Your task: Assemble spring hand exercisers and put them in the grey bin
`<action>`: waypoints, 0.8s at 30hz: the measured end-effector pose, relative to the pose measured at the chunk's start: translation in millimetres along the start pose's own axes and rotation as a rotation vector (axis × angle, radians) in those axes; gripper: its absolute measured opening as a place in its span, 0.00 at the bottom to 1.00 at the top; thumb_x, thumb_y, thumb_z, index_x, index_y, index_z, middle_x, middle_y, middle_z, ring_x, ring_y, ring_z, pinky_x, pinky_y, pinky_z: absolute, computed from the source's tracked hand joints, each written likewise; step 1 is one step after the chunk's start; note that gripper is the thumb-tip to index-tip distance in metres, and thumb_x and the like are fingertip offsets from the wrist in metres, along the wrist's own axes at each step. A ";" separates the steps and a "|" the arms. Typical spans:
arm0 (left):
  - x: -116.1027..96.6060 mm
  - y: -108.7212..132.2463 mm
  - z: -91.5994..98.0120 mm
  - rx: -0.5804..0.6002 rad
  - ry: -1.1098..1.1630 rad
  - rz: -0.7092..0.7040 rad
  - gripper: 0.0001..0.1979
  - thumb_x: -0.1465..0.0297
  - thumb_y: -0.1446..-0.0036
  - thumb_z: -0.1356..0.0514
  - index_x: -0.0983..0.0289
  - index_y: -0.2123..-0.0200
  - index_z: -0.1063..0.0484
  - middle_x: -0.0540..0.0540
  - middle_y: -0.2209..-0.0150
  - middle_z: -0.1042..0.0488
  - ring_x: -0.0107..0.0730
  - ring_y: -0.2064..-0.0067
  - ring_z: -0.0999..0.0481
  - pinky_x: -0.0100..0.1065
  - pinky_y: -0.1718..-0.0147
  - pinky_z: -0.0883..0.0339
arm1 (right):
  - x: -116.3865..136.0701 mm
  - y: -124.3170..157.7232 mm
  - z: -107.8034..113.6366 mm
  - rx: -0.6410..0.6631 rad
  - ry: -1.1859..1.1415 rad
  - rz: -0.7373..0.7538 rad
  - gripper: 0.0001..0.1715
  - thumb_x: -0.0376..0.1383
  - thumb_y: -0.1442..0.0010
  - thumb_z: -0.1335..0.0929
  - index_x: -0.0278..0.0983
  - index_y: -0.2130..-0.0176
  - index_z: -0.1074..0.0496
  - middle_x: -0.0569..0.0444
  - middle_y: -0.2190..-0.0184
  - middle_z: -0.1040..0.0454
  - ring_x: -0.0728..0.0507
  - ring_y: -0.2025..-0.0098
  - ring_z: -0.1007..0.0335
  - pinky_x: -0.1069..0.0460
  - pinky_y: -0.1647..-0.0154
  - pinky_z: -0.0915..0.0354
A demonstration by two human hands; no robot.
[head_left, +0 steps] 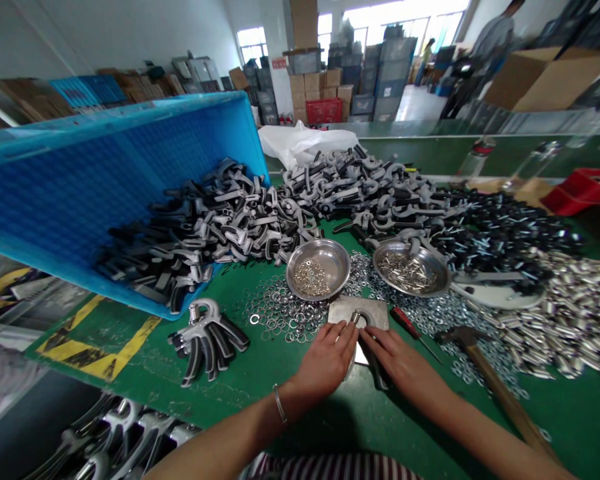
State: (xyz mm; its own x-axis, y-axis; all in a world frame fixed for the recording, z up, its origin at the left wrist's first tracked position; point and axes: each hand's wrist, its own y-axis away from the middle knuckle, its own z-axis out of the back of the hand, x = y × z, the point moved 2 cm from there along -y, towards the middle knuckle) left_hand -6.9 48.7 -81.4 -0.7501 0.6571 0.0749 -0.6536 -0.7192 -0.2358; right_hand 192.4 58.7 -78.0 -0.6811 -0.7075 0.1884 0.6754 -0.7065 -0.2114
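Note:
My left hand and my right hand are close together at the front of a flat metal plate. Between them is a grey-and-black hand grip, its curved head on the plate and one black handle pointing toward me. The fingers of my left hand are closed on the grip by a small shiny cylinder. My right fingers press on its other side. The hands hide much of the grip. Just behind the plate stand a metal bowl of small fittings and another bowl of pins.
A tipped blue crate spills grip handles at left. Several assembled hand grips lie nearer. To the right are a red screwdriver, a hammer, loose washers, metal cylinders and black parts.

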 end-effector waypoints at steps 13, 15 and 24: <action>5.6 -2.2 1.5 0.011 0.127 0.061 0.22 0.72 0.30 0.51 0.68 0.36 0.39 0.62 0.37 0.33 0.44 0.38 0.35 0.45 0.40 0.43 | 2.9 -1.2 1.7 0.016 0.099 0.057 0.31 0.23 0.36 0.41 0.31 0.36 0.38 0.38 0.40 0.31 0.34 0.44 0.31 0.39 0.45 0.29; 7.0 -4.0 2.6 0.010 0.190 0.104 0.21 0.72 0.30 0.50 0.66 0.36 0.38 0.60 0.38 0.32 0.43 0.39 0.34 0.44 0.40 0.43 | 0.7 -8.3 4.9 -0.021 -0.056 -0.015 0.25 0.26 0.33 0.41 0.33 0.39 0.34 0.39 0.43 0.29 0.37 0.44 0.31 0.41 0.44 0.30; 8.8 -7.9 6.5 -0.011 0.198 0.074 0.19 0.72 0.30 0.50 0.67 0.38 0.36 0.61 0.41 0.30 0.43 0.41 0.33 0.45 0.41 0.42 | -6.5 -41.6 6.2 -0.150 -0.419 -0.333 0.10 0.36 0.32 0.35 0.38 0.67 0.30 0.53 0.66 0.27 0.43 0.62 0.27 0.48 0.58 0.29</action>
State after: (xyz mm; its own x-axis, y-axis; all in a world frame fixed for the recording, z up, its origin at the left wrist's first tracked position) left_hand -9.0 58.7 -72.6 -0.7607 0.6349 -0.1349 -0.5956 -0.7654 -0.2439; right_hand 170.5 92.6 -64.5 -0.6596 -0.4139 0.6273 0.3743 -0.9047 -0.2034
